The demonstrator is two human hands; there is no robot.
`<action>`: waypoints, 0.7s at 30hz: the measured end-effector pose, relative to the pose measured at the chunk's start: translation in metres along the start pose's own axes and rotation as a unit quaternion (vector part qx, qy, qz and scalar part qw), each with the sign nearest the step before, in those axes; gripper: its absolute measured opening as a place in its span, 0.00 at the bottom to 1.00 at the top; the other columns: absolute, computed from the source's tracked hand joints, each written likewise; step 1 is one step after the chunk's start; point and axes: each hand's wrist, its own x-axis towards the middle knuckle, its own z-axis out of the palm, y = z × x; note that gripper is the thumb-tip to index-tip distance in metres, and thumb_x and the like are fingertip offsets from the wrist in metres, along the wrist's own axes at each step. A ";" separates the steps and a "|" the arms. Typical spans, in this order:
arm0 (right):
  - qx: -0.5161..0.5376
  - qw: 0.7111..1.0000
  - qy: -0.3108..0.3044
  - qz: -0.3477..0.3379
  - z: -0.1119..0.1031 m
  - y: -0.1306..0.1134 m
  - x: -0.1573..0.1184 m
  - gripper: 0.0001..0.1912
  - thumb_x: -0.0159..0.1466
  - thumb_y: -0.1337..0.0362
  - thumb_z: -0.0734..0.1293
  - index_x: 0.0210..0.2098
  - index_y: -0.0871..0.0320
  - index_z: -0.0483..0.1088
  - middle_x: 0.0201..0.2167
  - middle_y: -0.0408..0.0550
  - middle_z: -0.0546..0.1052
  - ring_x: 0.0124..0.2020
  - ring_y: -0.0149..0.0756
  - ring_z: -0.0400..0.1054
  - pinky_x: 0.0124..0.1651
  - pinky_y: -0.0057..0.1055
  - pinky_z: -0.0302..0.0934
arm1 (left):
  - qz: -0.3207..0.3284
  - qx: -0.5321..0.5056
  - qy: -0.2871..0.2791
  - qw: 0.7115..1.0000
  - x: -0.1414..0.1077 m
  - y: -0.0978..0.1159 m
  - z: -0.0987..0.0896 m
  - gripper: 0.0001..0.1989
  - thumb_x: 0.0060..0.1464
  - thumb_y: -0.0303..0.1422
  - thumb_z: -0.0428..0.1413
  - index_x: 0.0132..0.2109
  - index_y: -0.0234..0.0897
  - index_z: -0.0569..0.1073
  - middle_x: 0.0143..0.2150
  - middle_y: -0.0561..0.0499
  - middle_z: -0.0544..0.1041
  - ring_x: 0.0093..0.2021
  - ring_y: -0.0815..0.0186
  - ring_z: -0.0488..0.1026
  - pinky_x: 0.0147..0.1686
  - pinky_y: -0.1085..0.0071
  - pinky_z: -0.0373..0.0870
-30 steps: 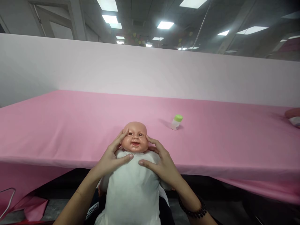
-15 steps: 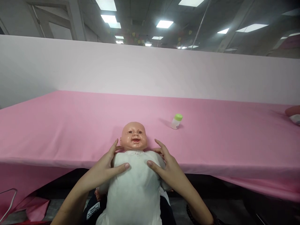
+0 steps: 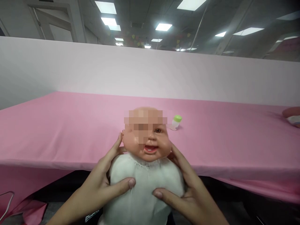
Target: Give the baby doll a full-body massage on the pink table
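A baby doll (image 3: 145,175) with a bald plastic head and a white cloth body is held upright in front of me, close to the camera. My left hand (image 3: 103,184) grips its torso from the left, thumb across the chest and fingers up by the neck. My right hand (image 3: 187,190) grips the torso from the right, thumb on the chest. The doll's head leans slightly to the right.
A table under a pink cloth (image 3: 70,125) stretches ahead, its near edge just behind the doll. A small white bottle with a green cap (image 3: 175,122) lies on it. Another doll (image 3: 292,115) lies at the far right edge. A pale partition wall (image 3: 150,75) rises behind.
Both hands slid from the doll's face down to its chest and sides. The doll has been lifted up toward the camera and looks much larger now.
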 end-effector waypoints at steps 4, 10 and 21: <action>0.006 0.998 0.034 -0.055 -0.025 -0.043 0.022 0.59 0.53 0.47 0.80 0.75 0.40 0.46 0.66 0.49 0.66 0.66 0.63 0.61 0.56 0.50 0.73 | 0.100 0.016 0.039 0.994 0.018 0.047 -0.008 0.52 0.51 0.44 0.68 0.75 0.58 0.47 0.73 0.53 0.60 0.72 0.42 0.58 0.64 0.52 0.70; 0.070 0.988 0.019 -0.133 -0.052 -0.067 0.146 0.53 0.57 0.50 0.78 0.74 0.48 0.50 0.59 0.49 0.73 0.61 0.56 0.68 0.61 0.49 0.68 | 0.270 0.035 0.060 0.960 0.138 0.089 -0.026 0.51 0.58 0.43 0.64 0.77 0.47 0.41 0.71 0.47 0.65 0.68 0.47 0.64 0.66 0.53 0.65; 0.156 0.987 0.000 0.027 -0.023 0.024 0.324 0.45 0.52 0.68 0.81 0.66 0.63 0.64 0.56 0.59 0.77 0.54 0.46 0.74 0.60 0.43 0.68 | 0.187 0.023 0.046 0.981 0.316 -0.034 -0.054 0.53 0.57 0.45 0.62 0.77 0.35 0.39 0.68 0.37 0.68 0.63 0.51 0.68 0.62 0.59 0.67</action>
